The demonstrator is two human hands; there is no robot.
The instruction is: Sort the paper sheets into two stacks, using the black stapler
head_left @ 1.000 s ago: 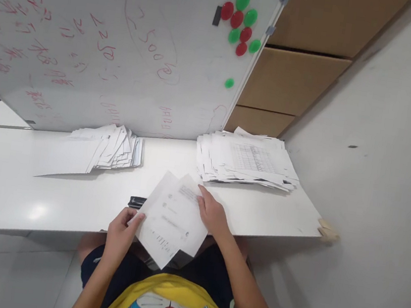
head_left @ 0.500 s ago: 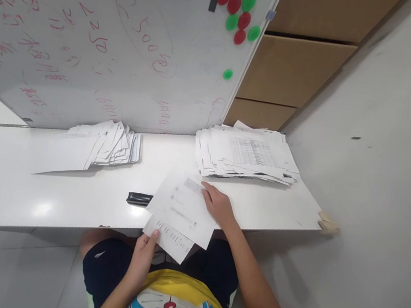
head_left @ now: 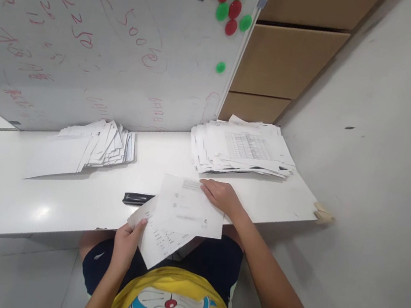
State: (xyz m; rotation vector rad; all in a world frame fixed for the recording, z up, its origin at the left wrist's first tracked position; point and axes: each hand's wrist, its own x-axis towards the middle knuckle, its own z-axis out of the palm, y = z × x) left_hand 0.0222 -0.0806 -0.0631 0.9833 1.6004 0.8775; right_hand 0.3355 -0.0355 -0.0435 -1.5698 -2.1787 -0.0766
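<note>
Two printed sheets overlap at the front edge of the white table. My left hand (head_left: pixel 128 242) pinches the lower sheet (head_left: pixel 156 249) by its left side, thumb on top. The upper sheet (head_left: pixel 189 213) covers part of it and is gripped by my right hand (head_left: pixel 220 198) near its upper right edge. Under the sheets' left side lies a black object (head_left: pixel 138 199), partly covered. Behind them sit a fanned paper stack (head_left: pixel 107 145) on the left and a thicker paper stack (head_left: pixel 240 151) on the right.
A whiteboard (head_left: pixel 124 81) with red writing and round red and green magnets stands along the table's (head_left: pixel 48 208) back. Brown boxes (head_left: pixel 283 58) are behind it. On the right is a wall (head_left: pixel 372 162), with a tan piece (head_left: pixel 323 213) at the table corner.
The two sheets have spread farther apart. My left hand has moved left with the lower sheet, and the upper one has turned straighter under my right hand. The view has shifted slightly.
</note>
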